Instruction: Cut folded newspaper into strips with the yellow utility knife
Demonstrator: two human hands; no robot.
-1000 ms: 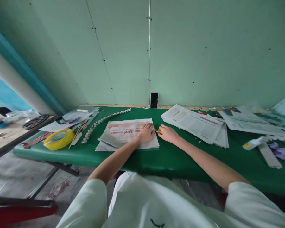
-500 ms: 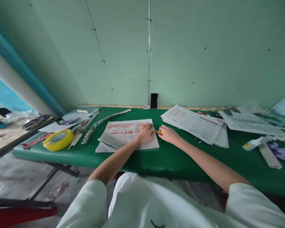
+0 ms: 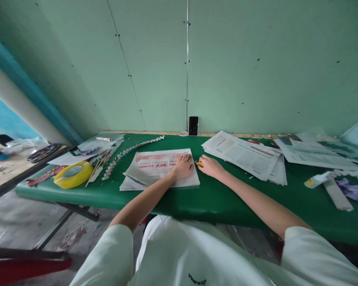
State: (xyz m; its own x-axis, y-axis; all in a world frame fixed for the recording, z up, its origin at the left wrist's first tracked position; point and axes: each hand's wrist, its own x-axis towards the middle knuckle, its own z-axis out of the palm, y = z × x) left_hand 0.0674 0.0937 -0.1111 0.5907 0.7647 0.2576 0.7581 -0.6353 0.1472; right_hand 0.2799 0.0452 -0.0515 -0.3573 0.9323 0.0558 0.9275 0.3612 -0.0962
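A stack of newspaper sheets point(image 3: 155, 167) with red print lies flat on the green table point(image 3: 179, 204), its near left corner curled up. My left hand point(image 3: 184, 166) rests on the stack's right part, fingers stretched out and pressing down. Just beyond the right edge of the paper, my right hand point(image 3: 210, 165) is closed around a yellow utility knife point(image 3: 199, 163). The knife's tip points left toward the paper's edge; whether its blade touches the sheets I cannot make out.
Another newspaper pile point(image 3: 241, 155) lies to the right. A phone point(image 3: 193, 126) leans on the wall. Left are a yellow tape roll point(image 3: 62, 182), thin sticks point(image 3: 97, 167) and a twisted paper strip point(image 3: 128, 151). A white glue bottle point(image 3: 318, 179) and purple crumpled paper point(image 3: 352, 190) lie far right.
My right hand with the utility knife has shifted very slightly up along the paper's right edge. My left hand stays in place on the stack.
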